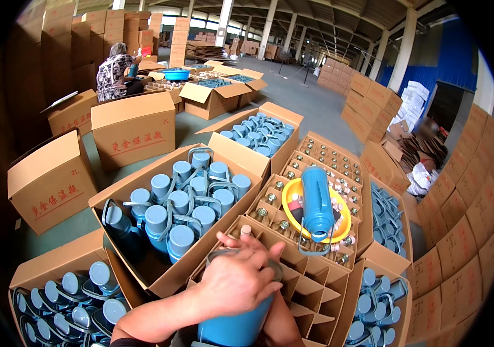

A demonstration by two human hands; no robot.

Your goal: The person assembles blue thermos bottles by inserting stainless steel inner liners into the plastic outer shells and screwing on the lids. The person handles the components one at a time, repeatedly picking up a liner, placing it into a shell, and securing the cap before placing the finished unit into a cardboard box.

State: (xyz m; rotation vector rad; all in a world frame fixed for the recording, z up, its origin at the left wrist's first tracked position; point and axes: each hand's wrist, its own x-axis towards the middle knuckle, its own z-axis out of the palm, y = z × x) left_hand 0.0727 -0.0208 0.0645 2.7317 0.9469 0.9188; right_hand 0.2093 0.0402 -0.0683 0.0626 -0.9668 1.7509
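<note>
A blue vacuum flask body [234, 325] stands in front of me at the lower middle. My left hand [235, 277] lies over its upper end with the fingers bent round it. A greyish, glassy rounded part [278, 272] shows beside the fingers. My right hand [276, 252] is mostly hidden behind the flask and the left hand; only fingers at the far right side show. A small pinkish tip [245, 230] sticks up just beyond the fingers. Another blue flask with a handle [317, 199] lies across a yellow basin [346, 222] holding small pinkish-capped pieces.
Cartons of capped blue flasks [181, 202] stand left, with more at lower left [73, 283] and right [377, 306]. A divided carton [310, 289] sits by my right arm; glass liners [262, 214] fill compartments beyond. A seated person [117, 72] works at far left. Stacked boxes [461, 254] line the right.
</note>
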